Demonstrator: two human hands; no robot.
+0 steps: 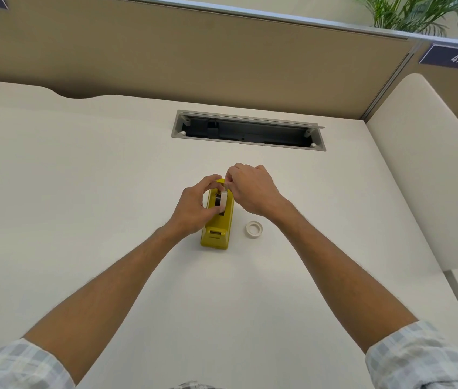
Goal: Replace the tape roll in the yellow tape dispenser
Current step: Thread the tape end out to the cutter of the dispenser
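Seating a white tape roll [223, 203] in the yellow tape dispenser [218, 220] with both hands.

The dispenser stands on the pale counter [82, 192], its long body running away from the person. The roll sits upright in the dispenser's well. The left hand [194, 206] curls round the roll from the left, thumb and fingers [213, 178] gripping it; the right hand [250, 189] comes from the right, its fingers pinched at the top of the roll, on what seems the loose tape end. A second white roll [254, 228] lies flat on the counter just right of the dispenser. An open cable tray [247, 130] is set into the counter beyond.
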